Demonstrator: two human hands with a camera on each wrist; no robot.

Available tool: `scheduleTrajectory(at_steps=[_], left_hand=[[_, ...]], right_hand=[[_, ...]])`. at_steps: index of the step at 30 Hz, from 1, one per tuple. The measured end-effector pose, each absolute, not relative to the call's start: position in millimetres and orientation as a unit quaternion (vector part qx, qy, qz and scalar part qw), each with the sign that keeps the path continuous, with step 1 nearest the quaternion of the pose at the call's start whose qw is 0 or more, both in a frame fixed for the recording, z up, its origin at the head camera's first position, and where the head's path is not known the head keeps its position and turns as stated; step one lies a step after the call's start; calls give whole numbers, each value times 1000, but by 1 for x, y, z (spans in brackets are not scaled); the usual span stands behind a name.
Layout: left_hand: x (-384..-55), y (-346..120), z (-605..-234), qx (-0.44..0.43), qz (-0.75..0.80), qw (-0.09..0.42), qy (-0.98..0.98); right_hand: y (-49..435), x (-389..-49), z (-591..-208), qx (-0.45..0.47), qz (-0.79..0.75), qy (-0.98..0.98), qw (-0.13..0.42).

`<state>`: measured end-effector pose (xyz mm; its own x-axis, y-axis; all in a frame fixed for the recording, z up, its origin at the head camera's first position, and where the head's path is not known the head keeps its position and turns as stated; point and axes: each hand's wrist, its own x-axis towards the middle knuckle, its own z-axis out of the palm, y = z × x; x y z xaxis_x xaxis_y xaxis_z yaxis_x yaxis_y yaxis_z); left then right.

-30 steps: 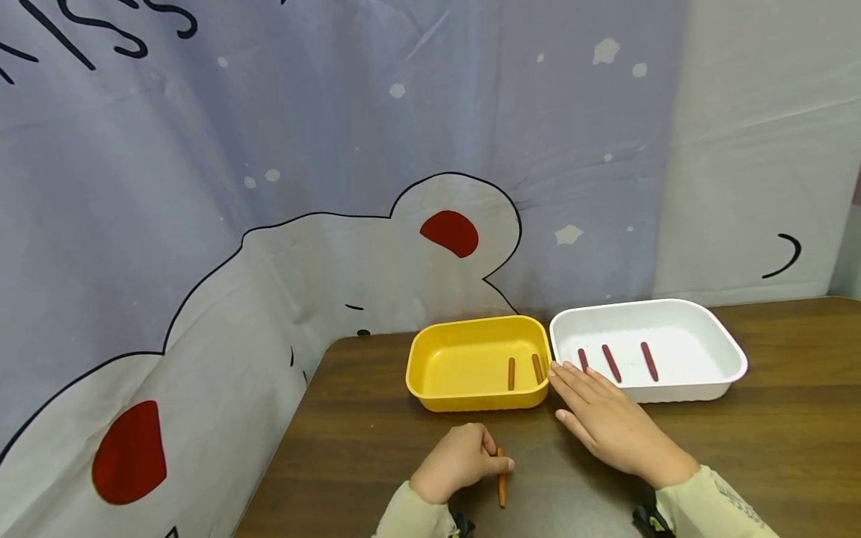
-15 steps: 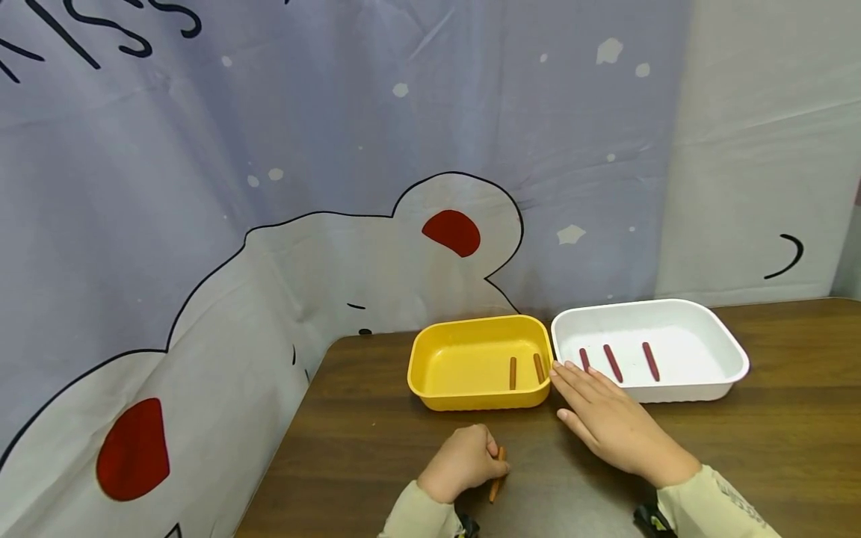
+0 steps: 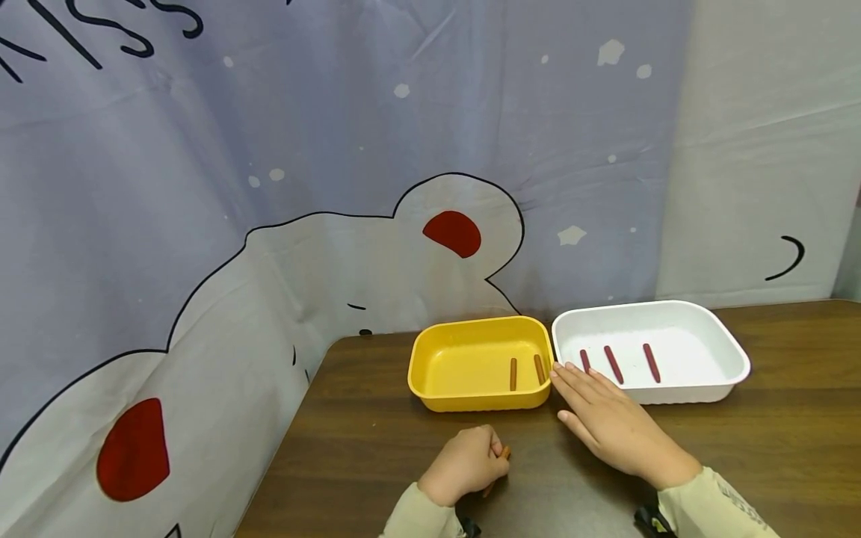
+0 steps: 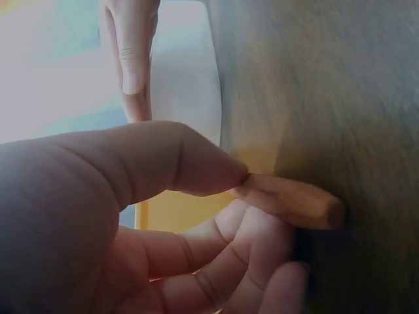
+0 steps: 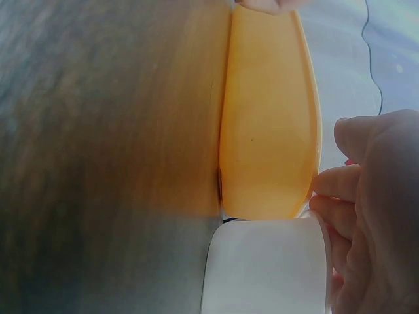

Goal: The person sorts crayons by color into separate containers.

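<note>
My left hand (image 3: 464,467) pinches a short, blunt-ended orange-brown stick (image 4: 288,203) between thumb and fingers, close over the table in front of the yellow tray (image 3: 471,403). In the head view most of the stick is hidden behind the hand. My right hand (image 3: 615,426) lies with its fingers straight, fingertips at the near rims where the yellow tray and the white tray (image 3: 693,392) meet. Two similar brown sticks, one (image 3: 513,373) left of the other (image 3: 539,368), lie inside the yellow tray at its right side. Dark red sticks (image 3: 650,362) lie apart in the white tray, one partly behind the right fingers.
The trays stand side by side on a brown wooden table (image 3: 787,448), near its back edge. Behind them hangs a printed cloth (image 3: 323,134) in pale blue and white, which also runs along the table's left side.
The stick in my left hand has turned from pointing toward me to slanting under the hand, and less of it shows. The left hand shifted slightly right. The right hand stays in place.
</note>
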<state>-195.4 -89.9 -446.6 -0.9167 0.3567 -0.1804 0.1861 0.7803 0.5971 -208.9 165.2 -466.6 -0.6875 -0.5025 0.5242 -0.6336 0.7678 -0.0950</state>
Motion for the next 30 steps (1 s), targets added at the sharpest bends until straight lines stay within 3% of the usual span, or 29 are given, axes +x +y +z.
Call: scheduleTrajectory(at_steps=[12, 21, 30], left_hand=[[-205, -91, -450, 156, 439, 170, 868], [-215, -94, -453, 101, 627, 248, 732], [-224, -103, -449, 93, 690, 237, 678]], right_hand=[[166, -209, -467, 313, 137, -908, 244], [166, -210, -468, 313, 139, -908, 241], [166, -211, -469, 309, 139, -912, 231]])
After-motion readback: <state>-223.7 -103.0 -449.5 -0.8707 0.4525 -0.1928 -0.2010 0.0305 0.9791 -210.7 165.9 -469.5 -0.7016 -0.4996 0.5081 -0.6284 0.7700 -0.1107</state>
